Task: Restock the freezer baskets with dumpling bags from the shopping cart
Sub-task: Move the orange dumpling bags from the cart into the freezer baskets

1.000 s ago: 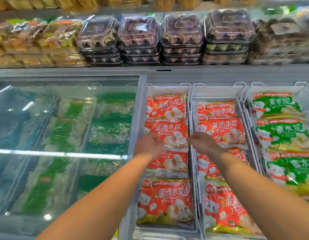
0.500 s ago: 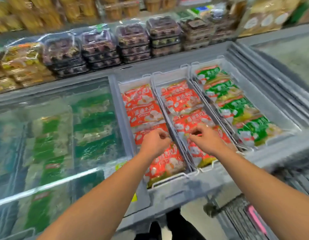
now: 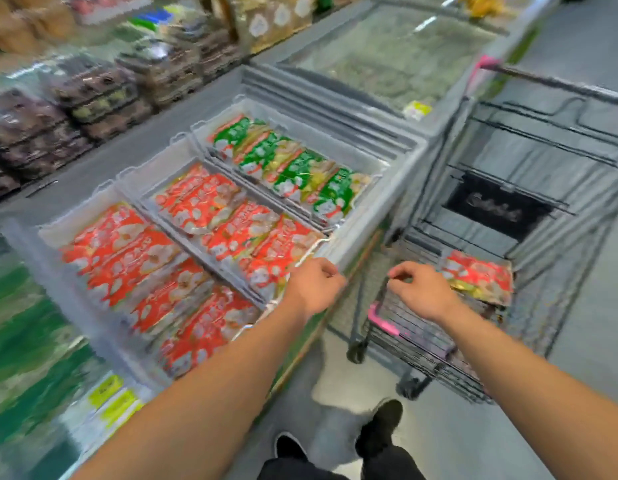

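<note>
I log the freezer (image 3: 377,202): two baskets (image 3: 134,199) of red dumpling bags (image 3: 127,261), one of green bags (image 3: 293,168). Shopping cart (image 3: 543,140): one red bag (image 3: 479,277).

A supermarket aisle: chest freezer (image 3: 366,216) of bagged dumplings, shopping cart (image 3: 529,161).

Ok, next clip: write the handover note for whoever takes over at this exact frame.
Left hand: loosely curled, empty, over the freezer's near corner.
Right hand: loosely curled, empty, above the cart, just short of the red bag lying in it.
Baskets: two hold red bags, one holds green bags; all look well filled.
Done: the baskets are mostly stocked.
Left: pick up the cart's red bag and lay it in a red basket. More bags deeper in the cart cannot be made out.
</note>
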